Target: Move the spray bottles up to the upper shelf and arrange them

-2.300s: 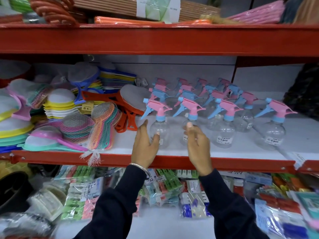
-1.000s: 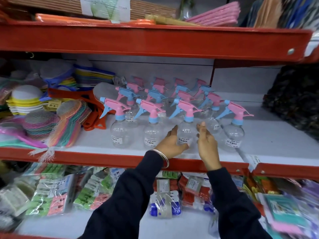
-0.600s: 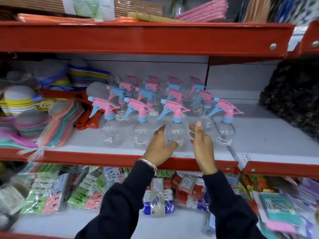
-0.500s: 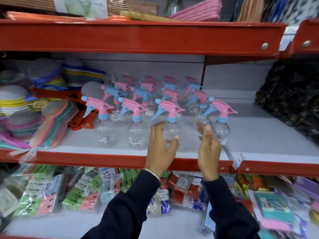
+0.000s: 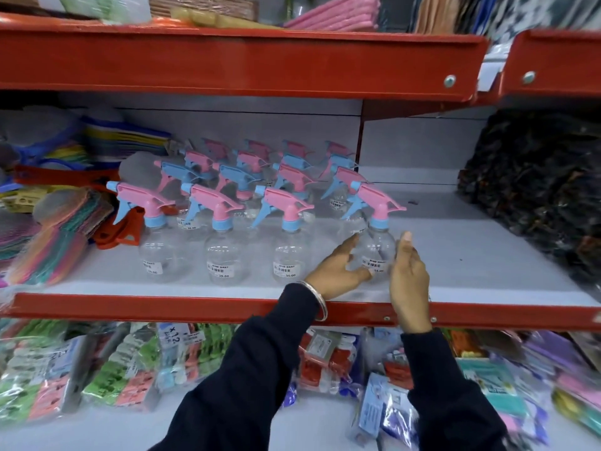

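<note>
Several clear spray bottles with pink and blue trigger heads stand in rows on the white middle shelf [image 5: 461, 281]. The front row holds several, among them the leftmost bottle [image 5: 159, 252] and the rightmost bottle [image 5: 377, 252]. My left hand [image 5: 338, 268] is spread at the rightmost bottle's left side, thumb against its base near the label. My right hand [image 5: 408, 275] stands flat and upright against its right side. Neither hand has closed around it, and the bottle rests on the shelf. The rear rows are partly hidden behind the front ones.
A red beam [image 5: 227, 63] of the shelf above runs overhead, with pink rolls [image 5: 335, 14] on top. Colourful mesh scrubbers [image 5: 55, 252] and an orange plastic item [image 5: 120, 229] lie at the left. A dark patterned bundle [image 5: 536, 190] sits at the right. Packets [image 5: 130, 369] fill the shelf below.
Both hands have moved right along the front row, from the third bottle to the rightmost one, which they now flank. The view has shifted right with them.
</note>
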Action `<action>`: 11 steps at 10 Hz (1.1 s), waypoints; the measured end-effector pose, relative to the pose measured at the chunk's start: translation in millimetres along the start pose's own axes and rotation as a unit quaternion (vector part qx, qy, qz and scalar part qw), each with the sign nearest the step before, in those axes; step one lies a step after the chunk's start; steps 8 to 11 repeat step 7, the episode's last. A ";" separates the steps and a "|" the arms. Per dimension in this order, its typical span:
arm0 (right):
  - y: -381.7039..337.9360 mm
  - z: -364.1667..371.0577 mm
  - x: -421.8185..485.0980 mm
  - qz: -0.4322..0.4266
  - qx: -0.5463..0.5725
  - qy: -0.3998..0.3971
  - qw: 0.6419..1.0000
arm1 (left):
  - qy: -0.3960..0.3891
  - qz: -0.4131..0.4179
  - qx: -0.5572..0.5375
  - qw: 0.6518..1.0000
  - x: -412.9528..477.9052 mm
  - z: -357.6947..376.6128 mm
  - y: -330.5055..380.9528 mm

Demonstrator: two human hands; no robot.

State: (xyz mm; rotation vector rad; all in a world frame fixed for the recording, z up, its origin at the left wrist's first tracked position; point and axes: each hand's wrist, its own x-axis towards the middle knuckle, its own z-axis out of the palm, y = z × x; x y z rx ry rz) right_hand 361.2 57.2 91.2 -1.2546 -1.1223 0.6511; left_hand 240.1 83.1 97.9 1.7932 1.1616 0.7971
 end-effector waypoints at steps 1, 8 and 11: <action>4.9 1.2 2.5 0.007 0.008 -0.020 1.000 | 0.021 0.015 -0.003 1.000 -10.1 -0.8 -8.4; 9.8 -16.1 -47.6 -0.073 0.050 0.081 0.993 | 0.201 0.120 0.110 0.966 -66.1 -12.2 -3.3; 9.8 -16.1 -47.6 -0.073 0.050 0.081 0.993 | 0.201 0.120 0.110 0.966 -66.1 -12.2 -3.3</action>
